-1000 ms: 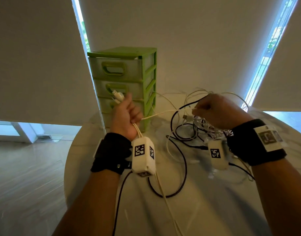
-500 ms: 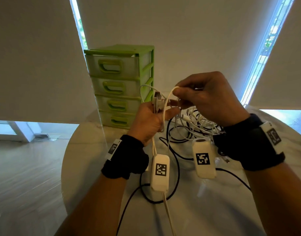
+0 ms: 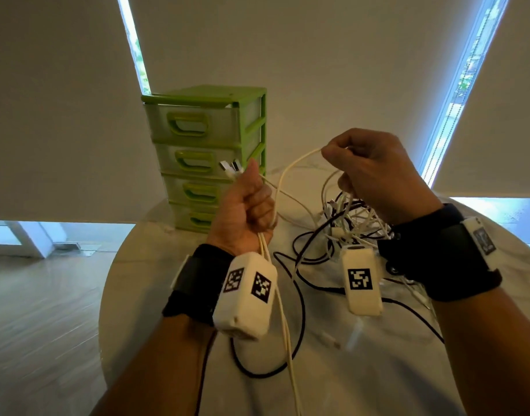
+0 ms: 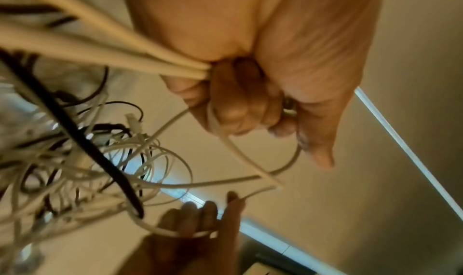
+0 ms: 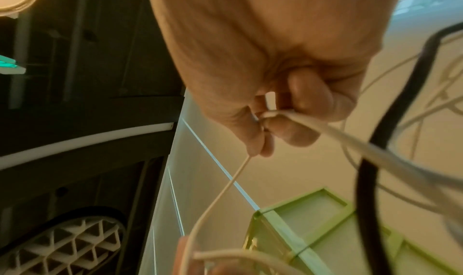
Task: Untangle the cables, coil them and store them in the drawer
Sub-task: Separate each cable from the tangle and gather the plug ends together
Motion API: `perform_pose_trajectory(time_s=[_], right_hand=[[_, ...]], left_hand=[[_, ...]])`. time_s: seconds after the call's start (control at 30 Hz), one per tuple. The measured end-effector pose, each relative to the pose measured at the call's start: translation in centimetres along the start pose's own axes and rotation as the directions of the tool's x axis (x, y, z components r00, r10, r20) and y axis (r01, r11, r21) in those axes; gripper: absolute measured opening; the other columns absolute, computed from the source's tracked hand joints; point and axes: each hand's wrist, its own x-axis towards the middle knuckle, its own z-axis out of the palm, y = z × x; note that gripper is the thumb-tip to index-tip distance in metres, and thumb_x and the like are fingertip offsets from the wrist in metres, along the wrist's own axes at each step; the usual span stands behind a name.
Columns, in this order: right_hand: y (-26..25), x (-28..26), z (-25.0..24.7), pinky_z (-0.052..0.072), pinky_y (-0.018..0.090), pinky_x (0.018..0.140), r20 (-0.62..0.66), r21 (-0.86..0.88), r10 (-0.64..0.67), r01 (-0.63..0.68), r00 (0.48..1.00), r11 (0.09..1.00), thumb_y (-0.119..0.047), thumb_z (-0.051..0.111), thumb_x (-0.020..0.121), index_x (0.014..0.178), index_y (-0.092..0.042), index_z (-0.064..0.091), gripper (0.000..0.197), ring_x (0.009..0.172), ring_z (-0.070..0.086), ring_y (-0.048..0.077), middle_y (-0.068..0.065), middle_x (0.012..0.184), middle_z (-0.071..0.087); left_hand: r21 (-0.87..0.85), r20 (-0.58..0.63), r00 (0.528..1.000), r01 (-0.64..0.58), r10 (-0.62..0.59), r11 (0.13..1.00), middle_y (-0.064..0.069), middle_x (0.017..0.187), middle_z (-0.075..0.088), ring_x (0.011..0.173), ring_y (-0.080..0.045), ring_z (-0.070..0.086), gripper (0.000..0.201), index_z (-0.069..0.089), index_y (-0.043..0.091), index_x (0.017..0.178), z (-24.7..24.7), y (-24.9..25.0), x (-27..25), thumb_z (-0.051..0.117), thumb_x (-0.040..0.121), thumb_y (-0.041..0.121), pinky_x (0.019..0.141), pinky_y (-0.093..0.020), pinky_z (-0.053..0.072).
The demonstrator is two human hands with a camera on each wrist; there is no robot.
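I see the white cable [image 3: 283,178] strung across the middle of the head view, arching from my left hand [image 3: 245,205] up to my right hand [image 3: 375,169], both raised above the table [image 3: 363,370]. My left grip is a tight fist round several white strands; two metal plugs [image 3: 229,167] stick out above the thumb, toward the upper left of the fist, and the strands leave below the palm and run down past the wrist to the bottom edge of the frame. In the left wrist view the fingers [image 4: 233,105] are curled hard over those strands. My right grip is narrow: thumb and forefinger pinch the white cable at its high point, right of centre, and the right wrist view shows the fingertips [image 5: 288,128] closed on the strand. Under the right hand, right of centre, lies the tangle of cables [image 3: 351,220], white and black strands knotted together on the table, some of them lifted toward the right palm. A black cable [image 3: 299,301] loops out of the tangle across the lower centre of the table. Behind the left hand, in the upper centre-left, stands the green drawer unit [image 3: 203,139] with four drawers, all pushed in. A black band with a white marker box sits on each wrist.
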Motion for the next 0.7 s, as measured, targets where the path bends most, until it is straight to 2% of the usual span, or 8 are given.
perform_pose_trajectory(time_s=[0.03, 0.1, 0.2, 0.3, 0.43, 0.6, 0.63, 0.7], right_hand=[[-0.1, 0.0, 0.0, 0.041, 0.022, 0.045, 0.012, 0.035, 0.010, -0.010, 1.000, 0.999, -0.022, 0.065, 0.090, 0.081, -0.016, 0.068, 0.011, 0.046, 0.051, 0.012, 0.001, 0.057, 0.054], [-0.5, -0.1, 0.0, 0.046, 0.021, 0.047, 0.045, 0.086, 0.002, -0.005, 0.999, 0.996, -0.020, 0.067, 0.088, 0.084, -0.013, 0.071, 0.009, 0.049, 0.058, 0.015, 0.013, 0.063, 0.061], [-0.8, -0.2, -0.2, 0.054, 0.022, 0.055, 0.060, 0.099, -0.029, 0.023, 0.998, 0.995, -0.021, 0.069, 0.086, 0.086, -0.011, 0.073, 0.010, 0.062, 0.068, 0.018, 0.017, 0.078, 0.069], [-0.6, -0.2, -0.4, 0.051, 0.017, 0.055, 0.015, -0.013, -0.041, 0.041, 0.999, 0.999, -0.027, 0.070, 0.084, 0.082, -0.018, 0.073, 0.009, 0.057, 0.064, 0.011, 0.005, 0.069, 0.070], [-0.2, -0.1, -0.2, 0.043, 0.017, 0.046, -0.011, 0.029, 0.019, -0.018, 1.000, 0.999, -0.024, 0.070, 0.086, 0.080, -0.015, 0.071, 0.010, 0.047, 0.054, 0.008, 0.001, 0.060, 0.063], [0.3, 0.1, -0.1, 0.047, 0.024, 0.050, -0.005, -0.060, 0.070, -0.070, 0.998, 0.996, -0.025, 0.066, 0.089, 0.084, -0.018, 0.068, 0.009, 0.053, 0.063, 0.011, 0.005, 0.071, 0.066], [0.3, 0.0, 0.0, 0.049, 0.024, 0.051, 0.016, -0.089, 0.079, -0.078, 0.997, 0.993, -0.026, 0.065, 0.090, 0.086, -0.019, 0.068, 0.008, 0.056, 0.066, 0.013, 0.005, 0.076, 0.068], [0.2, -0.3, 0.3, 0.055, 0.027, 0.056, 0.075, -0.111, 0.089, -0.081, 0.993, 0.991, -0.025, 0.062, 0.092, 0.088, -0.020, 0.066, 0.007, 0.064, 0.070, 0.016, 0.006, 0.083, 0.070]], left_hand=[[0.060, 0.042, 0.999, -0.011, 0.008, 0.998, 0.011, 0.041, 0.029, 0.032, 0.000, 0.021, 0.030, 0.055, 0.019, 0.061, 0.4, -0.1, -0.3, 0.074, 0.071, 0.041, 0.030, -0.014, 0.018], [0.295, 0.005, 1.000, 0.000, -0.002, 0.955, 0.011, 0.044, 0.025, 0.033, -0.001, 0.021, 0.023, 0.068, 0.015, 0.083, 1.3, -0.9, -0.7, 0.064, 0.079, 0.037, 0.033, -0.015, 0.017], [0.520, -0.214, 0.975, 0.058, 0.064, 0.852, 0.008, 0.044, 0.021, 0.034, -0.004, 0.018, 0.022, 0.064, 0.012, 0.074, 2.1, -2.3, -0.3, 0.061, 0.090, 0.028, 0.035, -0.015, 0.017], [0.461, -0.410, 0.901, 0.073, 0.139, 0.884, 0.010, 0.040, 0.025, 0.031, -0.004, 0.020, 0.023, 0.053, 0.016, 0.071, 1.5, -1.9, 0.2, 0.058, 0.094, 0.017, 0.033, -0.013, 0.019], [0.473, -0.520, 0.797, -0.032, 0.308, 0.881, 0.008, 0.043, 0.030, 0.031, -0.005, 0.024, 0.027, 0.044, 0.021, 0.076, 0.3, -1.1, 0.5, 0.056, 0.087, 0.000, 0.034, -0.017, 0.023], [0.758, -0.471, 0.662, -0.034, 0.583, 0.652, -0.001, 0.067, 0.047, 0.056, -0.016, 0.045, 0.024, 0.045, 0.016, 0.078, -0.1, -0.5, 0.6, 0.068, 0.079, 0.015, 0.053, -0.027, 0.037], [0.786, -0.452, 0.650, -0.033, 0.610, 0.617, 0.000, 0.070, 0.049, 0.059, -0.016, 0.048, 0.024, 0.046, 0.016, 0.082, -0.2, -0.3, 0.6, 0.070, 0.080, 0.018, 0.055, -0.027, 0.038], [0.819, -0.437, 0.670, 0.020, 0.600, 0.573, 0.001, 0.075, 0.052, 0.064, -0.014, 0.051, 0.026, 0.047, 0.014, 0.090, -0.7, -0.2, 0.7, 0.071, 0.082, 0.021, 0.055, -0.026, 0.038]])
